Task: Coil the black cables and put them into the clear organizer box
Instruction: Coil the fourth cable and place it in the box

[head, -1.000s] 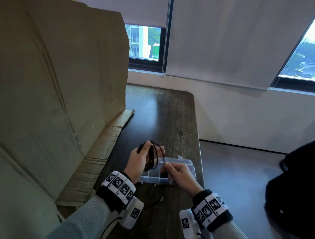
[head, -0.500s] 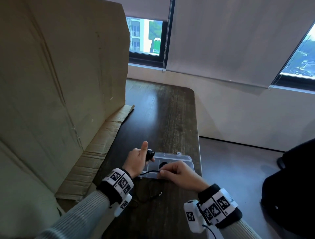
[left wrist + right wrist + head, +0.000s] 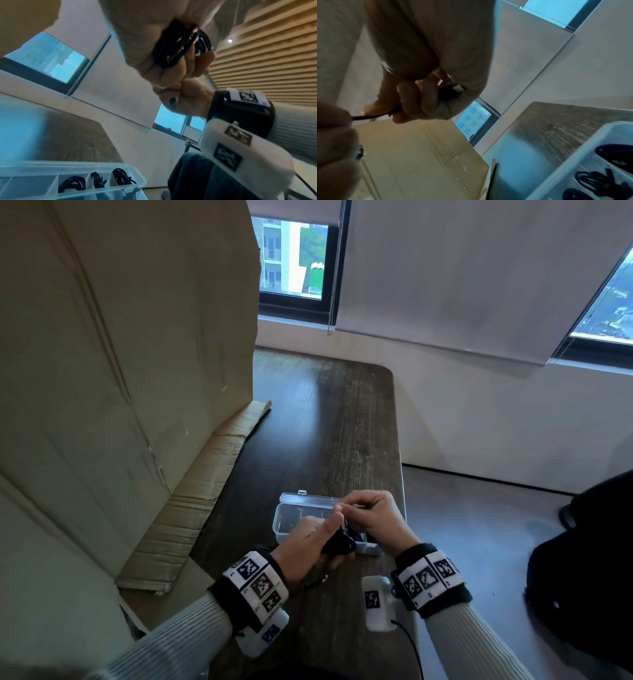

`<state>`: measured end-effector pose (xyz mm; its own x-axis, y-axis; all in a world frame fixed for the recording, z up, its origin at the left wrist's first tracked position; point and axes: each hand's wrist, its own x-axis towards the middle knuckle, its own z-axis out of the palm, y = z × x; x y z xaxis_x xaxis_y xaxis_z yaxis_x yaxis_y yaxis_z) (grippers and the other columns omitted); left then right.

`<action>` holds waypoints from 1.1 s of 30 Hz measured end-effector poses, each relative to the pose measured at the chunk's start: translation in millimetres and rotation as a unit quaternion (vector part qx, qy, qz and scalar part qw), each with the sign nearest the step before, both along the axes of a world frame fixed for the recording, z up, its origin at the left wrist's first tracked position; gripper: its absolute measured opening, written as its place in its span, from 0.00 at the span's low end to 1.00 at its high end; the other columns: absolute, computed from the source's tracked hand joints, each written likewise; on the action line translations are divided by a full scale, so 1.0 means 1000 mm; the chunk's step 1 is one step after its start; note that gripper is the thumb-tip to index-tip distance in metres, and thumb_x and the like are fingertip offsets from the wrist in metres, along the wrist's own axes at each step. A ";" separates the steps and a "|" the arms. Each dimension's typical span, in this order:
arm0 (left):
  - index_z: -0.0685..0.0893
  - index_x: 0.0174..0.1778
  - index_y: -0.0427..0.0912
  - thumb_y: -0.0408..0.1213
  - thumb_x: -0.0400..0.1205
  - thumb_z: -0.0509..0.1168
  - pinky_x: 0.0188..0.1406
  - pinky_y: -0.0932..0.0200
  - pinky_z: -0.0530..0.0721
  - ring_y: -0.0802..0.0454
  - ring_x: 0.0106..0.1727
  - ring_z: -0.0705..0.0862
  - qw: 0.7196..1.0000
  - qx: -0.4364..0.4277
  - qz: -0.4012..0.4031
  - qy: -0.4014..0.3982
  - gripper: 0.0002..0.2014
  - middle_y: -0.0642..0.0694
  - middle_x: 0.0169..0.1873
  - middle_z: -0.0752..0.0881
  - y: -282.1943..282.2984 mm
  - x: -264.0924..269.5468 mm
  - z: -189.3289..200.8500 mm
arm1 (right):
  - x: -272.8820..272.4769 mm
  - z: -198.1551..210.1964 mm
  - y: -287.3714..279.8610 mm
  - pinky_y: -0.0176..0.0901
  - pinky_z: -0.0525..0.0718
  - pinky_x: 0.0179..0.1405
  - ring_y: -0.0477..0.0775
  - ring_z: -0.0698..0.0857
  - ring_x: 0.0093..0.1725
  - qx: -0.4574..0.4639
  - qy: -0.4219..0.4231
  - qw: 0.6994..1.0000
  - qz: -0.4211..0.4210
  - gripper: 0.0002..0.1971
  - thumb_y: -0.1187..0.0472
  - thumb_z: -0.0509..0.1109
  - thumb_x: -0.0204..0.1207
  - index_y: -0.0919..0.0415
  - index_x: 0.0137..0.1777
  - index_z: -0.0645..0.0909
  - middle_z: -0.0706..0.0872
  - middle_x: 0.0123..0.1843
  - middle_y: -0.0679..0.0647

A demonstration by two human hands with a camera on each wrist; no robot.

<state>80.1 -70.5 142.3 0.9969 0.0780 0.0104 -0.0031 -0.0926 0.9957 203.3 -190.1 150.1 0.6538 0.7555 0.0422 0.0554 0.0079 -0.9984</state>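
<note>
My left hand [image 3: 313, 546] now grips a nearly wound black cable [image 3: 181, 44], raised above the clear organizer box [image 3: 291, 508]. My right hand [image 3: 375, 517] pinches its plug end [image 3: 448, 90]; next comes tucking it in.

— What is blocked around the clear organizer box [image 3: 301, 501]?
— Its near right part is covered by both hands; a tall cardboard sheet [image 3: 120, 371] is stood well to its left.
— Where is passage left?
— Bare table [image 3: 329, 422] is seen beyond the box, and open floor [image 3: 479, 525] to its right.
</note>
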 end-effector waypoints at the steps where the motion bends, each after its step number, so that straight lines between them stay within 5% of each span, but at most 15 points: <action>1: 0.84 0.38 0.30 0.77 0.70 0.54 0.20 0.60 0.69 0.46 0.22 0.74 1.000 -0.003 0.011 -0.004 0.45 0.42 0.23 0.82 0.004 0.002 -0.002 | 0.001 -0.005 -0.001 0.31 0.76 0.23 0.42 0.78 0.23 0.000 0.022 1.000 -0.005 0.06 0.60 0.77 0.68 0.64 0.39 0.89 0.86 0.28 0.48; 3: 0.83 0.44 0.31 0.71 0.70 0.62 0.19 0.66 0.71 0.54 0.21 0.75 1.000 -0.021 0.015 -0.016 0.38 0.49 0.24 0.82 0.012 0.004 -0.001 | 0.003 -0.014 -0.004 0.32 0.78 0.24 0.43 0.78 0.24 0.009 0.060 0.998 -0.007 0.06 0.64 0.75 0.72 0.66 0.46 0.89 0.87 0.30 0.52; 6: 0.85 0.49 0.43 0.43 0.75 0.74 0.34 0.68 0.81 0.58 0.35 0.86 0.999 0.014 0.038 -0.021 0.11 0.53 0.36 0.88 0.017 0.005 0.002 | 0.004 -0.020 -0.011 0.32 0.83 0.31 0.43 0.83 0.30 0.018 0.089 0.996 -0.005 0.08 0.71 0.70 0.77 0.68 0.53 0.88 0.90 0.37 0.54; 9: 0.85 0.46 0.43 0.28 0.77 0.71 0.36 0.69 0.82 0.64 0.35 0.87 0.995 0.006 0.099 -0.031 0.07 0.55 0.33 0.89 0.015 0.006 -0.002 | 0.001 -0.023 -0.012 0.37 0.88 0.42 0.50 0.88 0.39 0.036 0.096 0.995 -0.017 0.10 0.70 0.71 0.75 0.67 0.54 0.88 0.92 0.44 0.59; 14: 0.84 0.46 0.41 0.33 0.81 0.67 0.24 0.70 0.76 0.62 0.24 0.80 0.969 -0.061 0.239 -0.025 0.02 0.54 0.25 0.83 0.011 0.020 -0.014 | -0.022 -0.028 0.004 0.46 0.88 0.53 0.56 0.91 0.48 0.031 0.020 0.992 -0.125 0.07 0.72 0.76 0.70 0.66 0.48 0.90 0.93 0.45 0.58; 19: 0.86 0.40 0.42 0.40 0.81 0.68 0.33 0.67 0.79 0.59 0.31 0.82 0.959 -0.080 0.270 0.026 0.07 0.57 0.25 0.85 0.009 0.039 -0.033 | -0.044 -0.044 0.024 0.38 0.89 0.45 0.44 0.92 0.41 -0.026 -0.040 0.961 -0.272 0.07 0.68 0.81 0.67 0.57 0.42 0.91 0.93 0.38 0.50; 25: 0.88 0.36 0.43 0.40 0.85 0.61 0.51 0.47 0.86 0.46 0.45 0.88 0.937 -0.159 0.304 0.061 0.15 0.41 0.42 0.90 0.020 0.049 -0.041 | -0.044 -0.055 0.014 0.34 0.87 0.51 0.40 0.90 0.48 -0.066 -0.037 0.986 -0.145 0.10 0.67 0.78 0.71 0.51 0.48 0.90 0.93 0.46 0.47; 27: 0.83 0.38 0.38 0.38 0.86 0.61 0.45 0.43 0.88 0.48 0.35 0.87 0.930 -0.211 0.293 0.063 0.13 0.42 0.34 0.87 0.024 0.049 -0.042 | -0.039 -0.068 0.001 0.30 0.86 0.50 0.37 0.88 0.50 -0.128 -0.046 0.984 -0.117 0.10 0.63 0.77 0.73 0.48 0.50 0.88 0.91 0.48 0.44; 30: 0.77 0.42 0.41 0.43 0.85 0.62 0.20 0.58 0.81 0.59 0.20 0.72 0.926 -0.217 0.294 0.098 0.10 0.50 0.25 0.74 0.030 0.051 -0.048 | -0.027 -0.099 -0.025 0.35 0.87 0.54 0.41 0.87 0.51 -0.225 -0.049 0.961 -0.151 0.08 0.62 0.75 0.75 0.51 0.53 0.87 0.89 0.49 0.44; 33: 0.76 0.44 0.44 0.55 0.83 0.58 0.16 0.64 0.70 0.57 0.17 0.68 0.928 -0.170 0.299 0.145 0.17 0.51 0.21 0.72 0.034 0.058 -0.062 | -0.019 -0.134 -0.053 0.33 0.83 0.51 0.44 0.86 0.47 -0.332 -0.053 0.922 -0.193 0.08 0.63 0.73 0.76 0.56 0.55 0.87 0.89 0.50 0.50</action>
